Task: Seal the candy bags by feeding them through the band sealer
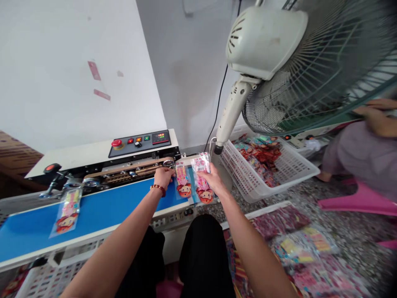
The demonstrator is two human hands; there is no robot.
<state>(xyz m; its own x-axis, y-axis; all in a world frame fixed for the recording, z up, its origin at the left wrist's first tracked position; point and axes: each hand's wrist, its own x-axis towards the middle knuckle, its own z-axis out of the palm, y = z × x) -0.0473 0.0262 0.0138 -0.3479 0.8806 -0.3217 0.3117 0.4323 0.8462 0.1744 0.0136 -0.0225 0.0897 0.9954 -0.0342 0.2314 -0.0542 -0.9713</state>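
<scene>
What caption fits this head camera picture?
Left hand and right hand hold cartoon packets over the blue belt beside a fan.

head cam | worn on head | looks forward and down | close over blue conveyor belt (102,211) | single view

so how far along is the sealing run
Done: one packet lies far down the belt, past the sealer. In hand: left hand touches a second packet at the sealer's entry; right hand holds a third packet. Left: the basket and a floor pile hold more.
</scene>
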